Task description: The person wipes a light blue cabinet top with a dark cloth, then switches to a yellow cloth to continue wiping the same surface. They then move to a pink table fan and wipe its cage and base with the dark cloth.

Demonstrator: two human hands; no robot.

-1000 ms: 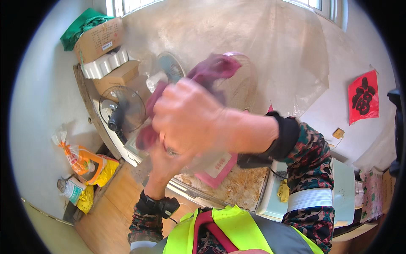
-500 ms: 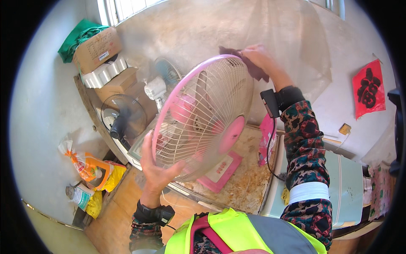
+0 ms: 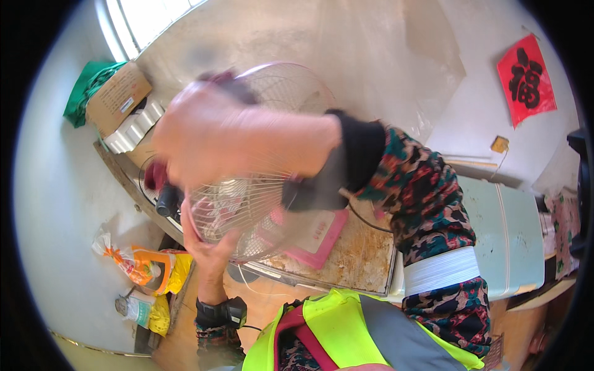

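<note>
A pink-rimmed fan with a wire grille fills the middle, above its pink base on a stained board. My left hand grips the lower left of the rim, thumb and fingers around it. Across the upper part of the grille, my right hand, smeared by motion, is closed on a dark maroon cloth that shows beside and behind it. Much of the fan is hidden by this hand and forearm.
Stacked cartons and a green bag sit at upper left, near a black fan. Orange and yellow bags lie lower left. A pale green appliance stands at right, below a red wall poster.
My right hand has swept from the top right of the rim leftward and down across the grille with the cloth. My left hand has stayed on the rim, shifted slightly left.
</note>
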